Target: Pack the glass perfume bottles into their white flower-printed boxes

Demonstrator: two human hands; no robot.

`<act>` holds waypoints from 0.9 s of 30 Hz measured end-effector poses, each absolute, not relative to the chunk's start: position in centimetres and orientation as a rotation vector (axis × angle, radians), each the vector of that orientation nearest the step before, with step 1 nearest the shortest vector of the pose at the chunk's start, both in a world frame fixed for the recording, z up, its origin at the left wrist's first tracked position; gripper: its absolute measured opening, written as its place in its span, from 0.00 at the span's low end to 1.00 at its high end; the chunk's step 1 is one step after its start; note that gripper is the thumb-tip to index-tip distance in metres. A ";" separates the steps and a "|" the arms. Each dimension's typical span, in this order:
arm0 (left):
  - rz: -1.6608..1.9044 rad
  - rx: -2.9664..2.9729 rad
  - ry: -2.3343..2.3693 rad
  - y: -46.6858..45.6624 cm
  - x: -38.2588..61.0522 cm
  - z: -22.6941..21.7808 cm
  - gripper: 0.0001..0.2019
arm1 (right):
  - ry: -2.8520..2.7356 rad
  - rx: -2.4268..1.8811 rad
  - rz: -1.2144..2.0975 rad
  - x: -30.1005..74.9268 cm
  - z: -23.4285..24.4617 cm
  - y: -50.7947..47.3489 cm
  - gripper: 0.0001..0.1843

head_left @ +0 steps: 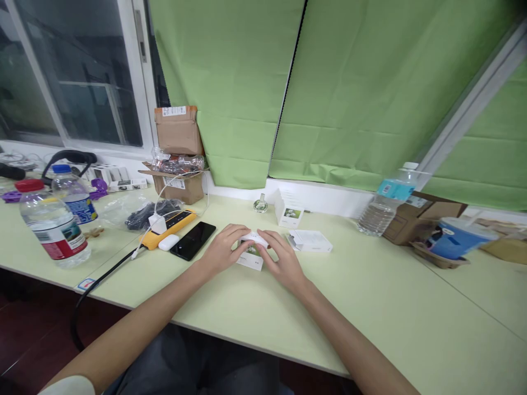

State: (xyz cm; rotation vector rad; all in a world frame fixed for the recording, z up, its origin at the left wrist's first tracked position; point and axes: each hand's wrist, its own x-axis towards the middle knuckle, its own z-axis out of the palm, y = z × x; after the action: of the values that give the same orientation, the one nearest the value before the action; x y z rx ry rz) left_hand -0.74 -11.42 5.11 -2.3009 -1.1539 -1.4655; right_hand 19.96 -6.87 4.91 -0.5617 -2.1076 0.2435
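Observation:
A small white box (250, 261) with a green picture and dark print on its front stands on the table between my hands. My left hand (223, 249) grips its left side, thumb on the front and fingers at the top. On the other side, my right hand (285, 261) has its thumb and fingers closed on the right upper edge. The fingertips of both hands meet at the white top, partly covering it; whether a flap is open there I cannot tell. Behind are a small glass bottle (260, 204) and similar white boxes (289, 211). Another white box (310, 241) lies flat to the right.
Left of my hands are a black phone (193, 241), a white earbud case (168, 242) and a yellow power strip (171, 227) with a cable. Bottles (55, 225) stand far left, cardboard boxes (181, 186) behind. A water bottle (382, 206) and blue cup (461, 238) are right.

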 end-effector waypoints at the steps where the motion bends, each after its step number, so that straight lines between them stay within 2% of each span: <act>1: -1.454 -2.306 -1.160 -11.5 -0.7 5.2 0.11 | -2.120 -0.544 0.249 19.9 5.0 -7.0 0.19; 4: -1.385 -2.347 -1.211 -11.7 -0.6 5.4 0.12 | -2.138 -0.523 0.286 19.7 5.4 -7.3 0.19; 7: -1.282 -2.418 -1.328 -12.0 -0.2 5.2 0.18 | -2.212 -0.505 0.278 20.2 5.8 -6.9 0.20; 11: -1.282 -2.455 -1.456 -12.0 0.2 4.5 0.22 | -2.232 -0.625 0.114 23.1 5.8 -3.6 0.21; 14: -1.334 -2.458 -1.522 -12.0 0.5 4.0 0.22 | -2.043 -1.109 -0.123 26.4 4.7 -0.2 0.26; 16: -1.353 -2.470 -1.552 -12.0 0.7 3.7 0.23 | -1.973 -1.493 -0.233 28.3 3.5 1.5 0.33; 19: -1.392 -2.500 -1.531 -11.5 0.9 3.3 0.23 | -2.036 -1.820 -0.183 29.4 2.1 2.9 0.41; 27: -1.429 -2.584 -1.354 -4.7 3.2 2.3 0.25 | -1.881 -2.004 -0.215 30.1 2.3 3.9 0.34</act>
State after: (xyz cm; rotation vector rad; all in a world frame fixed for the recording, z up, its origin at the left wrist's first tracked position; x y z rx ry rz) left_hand 3.16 -4.67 2.27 -2.5837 -1.3540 -1.4285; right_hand 30.06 3.88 2.25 -2.0038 -1.8811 -0.2146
